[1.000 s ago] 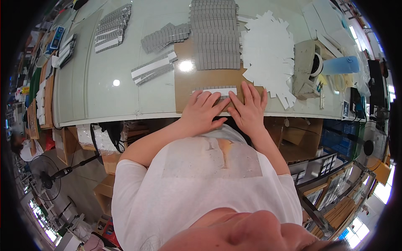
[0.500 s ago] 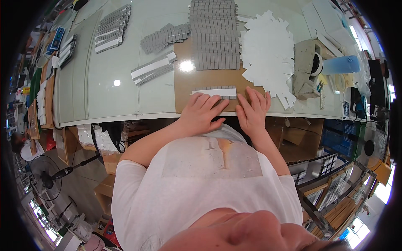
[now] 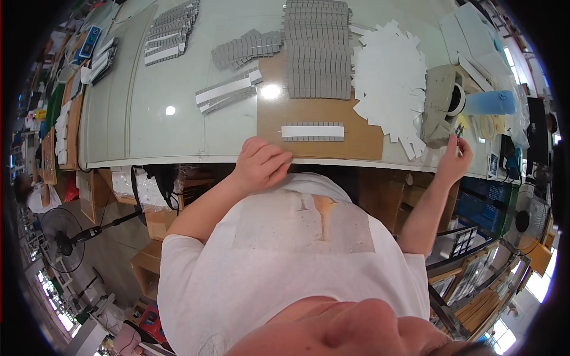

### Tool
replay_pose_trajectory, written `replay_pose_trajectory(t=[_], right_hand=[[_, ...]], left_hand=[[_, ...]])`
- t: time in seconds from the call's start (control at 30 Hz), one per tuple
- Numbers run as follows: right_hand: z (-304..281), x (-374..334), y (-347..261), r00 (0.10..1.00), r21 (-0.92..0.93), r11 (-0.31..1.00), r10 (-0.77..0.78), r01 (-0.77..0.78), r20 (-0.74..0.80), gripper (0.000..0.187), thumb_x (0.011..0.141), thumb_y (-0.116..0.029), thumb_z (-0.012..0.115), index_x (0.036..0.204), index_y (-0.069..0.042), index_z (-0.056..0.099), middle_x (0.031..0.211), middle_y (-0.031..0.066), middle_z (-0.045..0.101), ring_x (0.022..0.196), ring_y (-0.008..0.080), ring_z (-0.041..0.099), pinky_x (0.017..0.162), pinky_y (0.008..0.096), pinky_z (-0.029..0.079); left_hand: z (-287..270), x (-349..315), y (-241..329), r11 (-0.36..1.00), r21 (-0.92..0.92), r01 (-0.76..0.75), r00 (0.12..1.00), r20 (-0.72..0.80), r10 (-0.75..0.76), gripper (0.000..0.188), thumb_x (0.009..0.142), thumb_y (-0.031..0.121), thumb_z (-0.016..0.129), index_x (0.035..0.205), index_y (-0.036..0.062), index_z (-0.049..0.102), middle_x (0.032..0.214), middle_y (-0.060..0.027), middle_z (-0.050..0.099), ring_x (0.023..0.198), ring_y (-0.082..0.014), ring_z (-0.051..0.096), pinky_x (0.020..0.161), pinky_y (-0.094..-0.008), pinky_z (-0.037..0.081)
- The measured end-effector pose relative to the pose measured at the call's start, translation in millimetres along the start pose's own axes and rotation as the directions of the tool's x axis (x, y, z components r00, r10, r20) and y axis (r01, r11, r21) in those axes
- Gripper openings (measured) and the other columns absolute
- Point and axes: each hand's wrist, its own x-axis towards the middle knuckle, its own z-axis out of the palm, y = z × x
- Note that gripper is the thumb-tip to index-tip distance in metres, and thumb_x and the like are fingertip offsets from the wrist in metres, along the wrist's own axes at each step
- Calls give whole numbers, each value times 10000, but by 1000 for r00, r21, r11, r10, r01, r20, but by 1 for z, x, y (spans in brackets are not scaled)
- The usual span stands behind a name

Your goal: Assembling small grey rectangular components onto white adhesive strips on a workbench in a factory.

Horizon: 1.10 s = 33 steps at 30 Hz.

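Note:
A grey segmented strip with a white strip across its middle point(image 3: 313, 132) lies on the brown board point(image 3: 362, 139) in front of me. My left hand point(image 3: 264, 161) rests at the table's front edge, left of that piece and apart from it. Its fingers are curled together, and nothing shows in them. My right hand point(image 3: 456, 159) is out at the right, beside the tape dispenser point(image 3: 438, 127). Thumb and fingers are closed on a small slim tool point(image 3: 459, 132), mostly hidden by the fingertips; its exact kind cannot be made out.
Rows of grey segmented strips point(image 3: 318, 65) stand behind the board. White paper strips point(image 3: 389, 83) are heaped right of them. More grey strips point(image 3: 246, 48) and white-topped ones point(image 3: 228, 89) lie to the left. A blue bottle point(image 3: 490, 102) lies beyond the dispenser.
Both hands have left the grey piece. My right hand has moved right to the small tool by the dispenser and closed on it; my left has drawn back left and curled.

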Motion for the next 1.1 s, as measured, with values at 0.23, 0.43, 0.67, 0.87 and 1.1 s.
replay_pose_trajectory(t=[0.23, 0.43, 0.67, 0.87, 1.1], right_hand=[[38, 48, 45, 497, 248, 484, 498, -839, 710, 221, 898, -250, 804, 987, -56, 747, 929, -10, 690, 878, 100, 597, 752, 273, 445], [-10, 55, 11, 780, 458, 649, 378, -607, 499, 174, 924, -148, 719, 947, 22, 749, 885, 12, 695, 860, 120, 602, 794, 283, 466], [-46, -55, 31, 828, 323, 783, 401, -532, 392, 164, 959, -131, 724, 916, 28, 722, 837, 20, 684, 797, 99, 588, 759, 267, 486], [-52, -94, -42, 904, 436, 860, 62, -263, 424, 121, 950, -100, 717, 871, -16, 679, 826, 37, 649, 736, 128, 578, 687, 304, 496], [-49, -87, -207, 194, 640, 766, -619, -65, 761, 133, 881, -211, 765, 899, -86, 723, 830, 115, 696, 770, 350, 667, 649, 431, 519]], left_hand=[[6, -2, 1, 999, -25, -21, 1000, -19, 20, 318, 710, 89, 823, 1017, 120, 751, 996, -1, 629, 910, -241, 559, 798, -379, 472], [5, -5, -2, 1000, -8, 1, 1000, -30, -1, 260, 749, 122, 792, 1000, 130, 725, 989, 4, 624, 935, -225, 583, 812, -383, 486], [-1, 3, 3, 1000, -4, -14, 1000, -28, 13, 254, 744, 110, 788, 989, 128, 723, 989, 2, 624, 922, -221, 588, 799, -369, 487], [-4, 24, 13, 986, -130, 100, 995, 8, -100, 298, 741, 137, 814, 1026, 124, 729, 1022, -27, 657, 954, -270, 596, 789, -385, 497], [-35, 83, 42, 703, -199, 683, 588, 721, -367, 308, 907, 362, 729, 1008, 71, 719, 969, -126, 717, 912, -364, 663, 766, -444, 534]])
